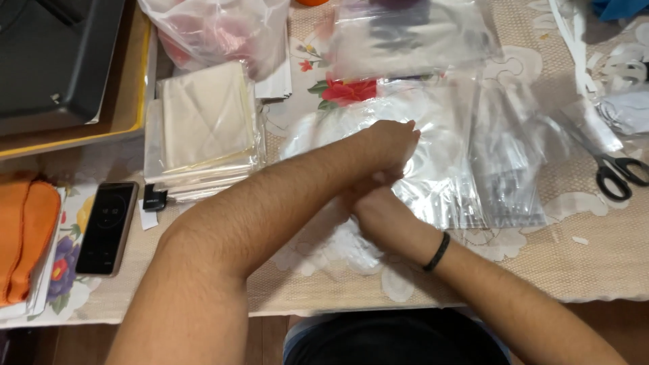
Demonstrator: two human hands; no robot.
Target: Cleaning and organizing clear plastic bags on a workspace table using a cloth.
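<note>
At the table's centre, the left hand [389, 145] presses curled fingers onto a clear plastic bag [433, 169]. The right hand [368, 203], tucked beneath it, touches the bag; its grip cannot be told. Black-handled scissors [618, 172] lie far right.

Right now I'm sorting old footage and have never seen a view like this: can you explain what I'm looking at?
This is one picture from a camera worn on a person's head, looking down at their own two bare arms over a table with a flowered cloth. The left hand lies across the right hand, and both press on a clear plastic bag; exactly what the fingers grip is hidden. More clear bags lie to the right, then black-handled scissors. To the left are a stack of packed cream cloths, a dark phone and an orange pouch.
</note>
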